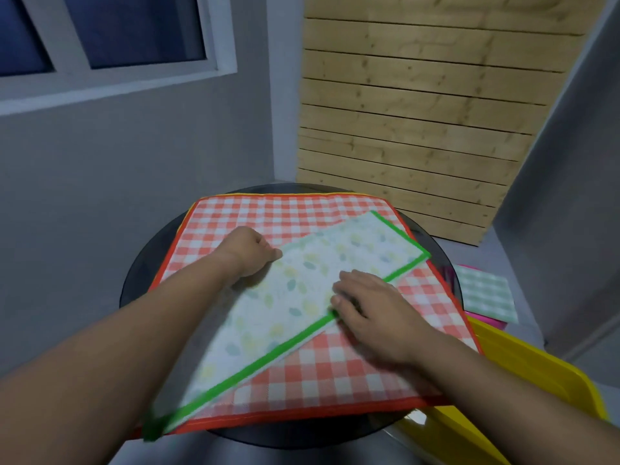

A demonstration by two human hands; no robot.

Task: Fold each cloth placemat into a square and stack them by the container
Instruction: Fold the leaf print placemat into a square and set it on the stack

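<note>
My right hand [372, 307] lies flat, fingers spread on the green-edged leaf placemat [285, 303], folded long across the red checked placemat [328, 367]. Farther off, my left hand [250, 251] curls closed at the leaf placemat's far edge; whether it pinches cloth I cannot tell.

I have one view only, from the head camera, wide-angle, so nothing is shared between views. It looks forward and steeply down, close over the round table [141, 280], with both forearms entering from the bottom edge. It faces a room corner: window [100, 35] upper left, wood slats [419, 112] upper right.
</note>
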